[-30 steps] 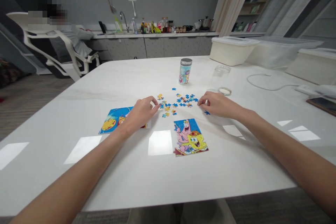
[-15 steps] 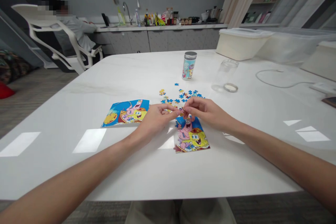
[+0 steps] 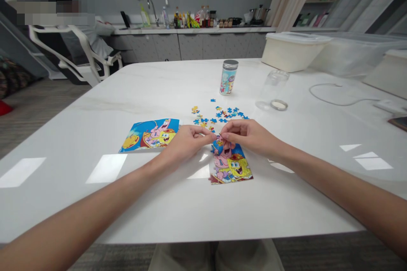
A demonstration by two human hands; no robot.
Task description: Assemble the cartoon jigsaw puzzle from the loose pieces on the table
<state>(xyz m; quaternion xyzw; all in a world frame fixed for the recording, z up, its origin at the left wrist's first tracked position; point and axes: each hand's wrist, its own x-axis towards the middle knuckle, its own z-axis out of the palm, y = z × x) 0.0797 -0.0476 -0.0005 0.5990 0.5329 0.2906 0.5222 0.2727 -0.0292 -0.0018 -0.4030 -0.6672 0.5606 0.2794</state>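
Note:
Fingertips of my left hand (image 3: pixel 193 139) and my right hand (image 3: pixel 244 134) meet above the top edge of a partly joined jigsaw puzzle (image 3: pixel 233 165). Both hands are closed in a pinch on a small puzzle piece (image 3: pixel 219 139), mostly hidden by the fingers. The joined part shows a pink starfish and a yellow sponge character on blue. To the left, partly behind my left hand, lies a picture card (image 3: pixel 149 135) with the same scene. Several loose puzzle pieces (image 3: pixel 222 114), mostly blue with some yellow, are scattered just beyond my hands.
Behind the pieces stands a printed canister (image 3: pixel 228 78) with a silver lid. A clear jar (image 3: pixel 275 87) and a round lid (image 3: pixel 279 105) are to its right. Plastic bins (image 3: pixel 294 53) and a white cable (image 3: pixel 333 103) occupy the table's right side. A person sits in a white-framed chair (image 3: pixel 84 46) at far left.
Both hands stay pinched together over the puzzle's top edge, with only slight finger movement. The whole view has shifted a little. The seated person and chair appear slightly further left.

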